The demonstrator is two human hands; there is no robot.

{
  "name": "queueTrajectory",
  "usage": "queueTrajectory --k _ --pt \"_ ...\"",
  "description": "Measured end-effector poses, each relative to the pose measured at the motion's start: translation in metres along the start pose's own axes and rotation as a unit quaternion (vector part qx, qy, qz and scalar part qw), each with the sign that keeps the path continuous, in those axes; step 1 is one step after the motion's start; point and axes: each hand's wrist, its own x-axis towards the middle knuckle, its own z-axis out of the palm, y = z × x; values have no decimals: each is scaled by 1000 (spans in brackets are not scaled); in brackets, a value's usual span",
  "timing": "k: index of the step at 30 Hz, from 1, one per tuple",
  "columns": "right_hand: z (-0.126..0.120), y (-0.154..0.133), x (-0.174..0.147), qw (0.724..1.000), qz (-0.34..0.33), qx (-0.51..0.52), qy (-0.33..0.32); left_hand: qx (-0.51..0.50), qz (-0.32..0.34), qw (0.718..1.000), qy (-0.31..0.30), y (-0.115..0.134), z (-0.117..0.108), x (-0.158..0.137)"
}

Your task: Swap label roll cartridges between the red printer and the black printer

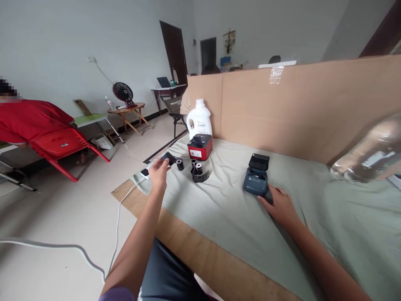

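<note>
My left hand [159, 170] reaches to the far left part of the cloth, its fingers closed on a dark, flat piece [169, 157] whose kind I cannot make out. Just right of it stands a small black roll [179, 164], and further right is another roll [199, 168] with a loose black strip [200, 177] curling around it. My right hand [280, 202] grips the dark grip end of a blue portable label printer [255, 182]. The printer's black lid [260, 161] is raised, showing its inside.
Behind the rolls are a red and black box-shaped device [199, 147] and a white detergent jug [200, 119]. A cardboard panel [297, 108] borders the cloth; a plastic-wrapped bundle [371, 150] lies right. A white power strip [147, 170] sits left. A person in red [34, 121] sits nearby.
</note>
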Motion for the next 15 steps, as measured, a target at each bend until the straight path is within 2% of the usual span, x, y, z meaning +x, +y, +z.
queueTrajectory --k 3,6,9,11,15 --pt "0 1 0 1000 -5 3 1 58 52 997 22 -11 -12 4" --pt "0 2 0 1000 -5 -2 -3 111 102 988 16 -23 -12 -3" --pt "-2 2 -1 1000 -4 -4 -5 141 120 983 -2 -35 -10 -12" --pt "-3 2 0 1000 -5 -2 -7 158 127 978 -43 -40 -10 -15" --pt "-2 2 0 1000 -6 3 -5 194 151 955 -167 -44 -9 -19"
